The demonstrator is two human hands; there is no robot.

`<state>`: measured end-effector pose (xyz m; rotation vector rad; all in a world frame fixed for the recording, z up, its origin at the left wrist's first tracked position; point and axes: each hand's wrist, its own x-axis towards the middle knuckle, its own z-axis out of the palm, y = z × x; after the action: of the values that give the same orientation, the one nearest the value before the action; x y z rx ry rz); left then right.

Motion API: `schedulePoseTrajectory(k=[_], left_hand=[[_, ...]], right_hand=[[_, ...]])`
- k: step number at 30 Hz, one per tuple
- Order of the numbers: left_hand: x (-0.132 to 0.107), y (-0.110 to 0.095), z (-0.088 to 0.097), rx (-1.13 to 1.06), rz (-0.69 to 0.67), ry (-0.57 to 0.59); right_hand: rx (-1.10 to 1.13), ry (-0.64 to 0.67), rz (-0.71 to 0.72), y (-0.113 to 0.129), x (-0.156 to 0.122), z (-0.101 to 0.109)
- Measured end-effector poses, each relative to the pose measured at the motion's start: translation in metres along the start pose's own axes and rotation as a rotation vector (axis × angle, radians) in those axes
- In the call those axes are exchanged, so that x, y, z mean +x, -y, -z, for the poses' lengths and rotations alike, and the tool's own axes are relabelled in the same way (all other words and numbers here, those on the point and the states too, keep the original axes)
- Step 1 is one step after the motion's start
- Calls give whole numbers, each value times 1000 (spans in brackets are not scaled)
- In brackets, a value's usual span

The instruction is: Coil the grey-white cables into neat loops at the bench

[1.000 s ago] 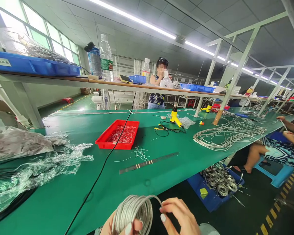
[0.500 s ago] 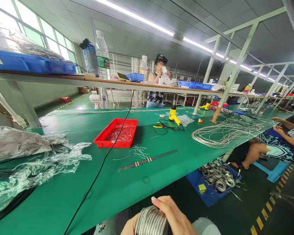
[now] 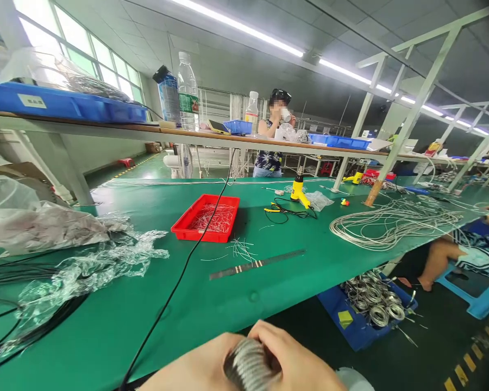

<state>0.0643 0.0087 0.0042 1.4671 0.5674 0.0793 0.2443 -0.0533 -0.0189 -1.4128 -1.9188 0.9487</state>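
Note:
At the bottom of the view, a coil of grey cable [image 3: 250, 363] sits between my two hands, close to my lap and just off the front edge of the green table [image 3: 236, 304]. My left hand [image 3: 199, 364] is closed around its left side. From the right, my right hand [image 3: 289, 355] grips the same coil, fingers bent over its top. The lower part of the coil runs out of the frame. Beyond the hands, a dark strip with light marks [image 3: 256, 264] lies on the table, with several thin white wires [image 3: 242, 248] behind it.
A red tray [image 3: 206, 234] holds thin wires. A black cord [image 3: 179, 277] hangs across the table. Yellow heat gun [image 3: 299, 193], loose grey cable [image 3: 375, 228] and clear plastic wrap [image 3: 89, 271] lie around. A blue bin [image 3: 352, 334] of coils stands below right. Two people are nearby.
My left hand has come up further over the coil's left side, and both hands now cover more of it. The view has turned slightly left.

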Motion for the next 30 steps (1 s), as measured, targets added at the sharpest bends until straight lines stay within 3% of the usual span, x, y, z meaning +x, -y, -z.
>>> schedulePoseTrajectory(k=[2, 6, 10, 11, 17, 23, 30], left_hand=[[-1, -2, 17, 150, -13, -151], [-1, 5, 46, 520, -144, -462], [12, 36, 70, 1011, -160, -804], [16, 45, 75, 1068, -138, -846], [26, 88, 97, 1055, -105, -804], [18, 94, 98, 880, -219, -763], [34, 98, 97, 958, -227, -719]], right_hand=[[-81, -83, 105, -9, 22, -9], [-264, -181, 97, -23, 73, -27], [-336, -222, 58, -31, 114, -45], [-361, -234, 47, -33, 121, -50], [-431, -265, 34, -42, 134, -70], [-401, -225, 84, -43, 131, -69], [-501, -175, 138, -45, 139, -78]])
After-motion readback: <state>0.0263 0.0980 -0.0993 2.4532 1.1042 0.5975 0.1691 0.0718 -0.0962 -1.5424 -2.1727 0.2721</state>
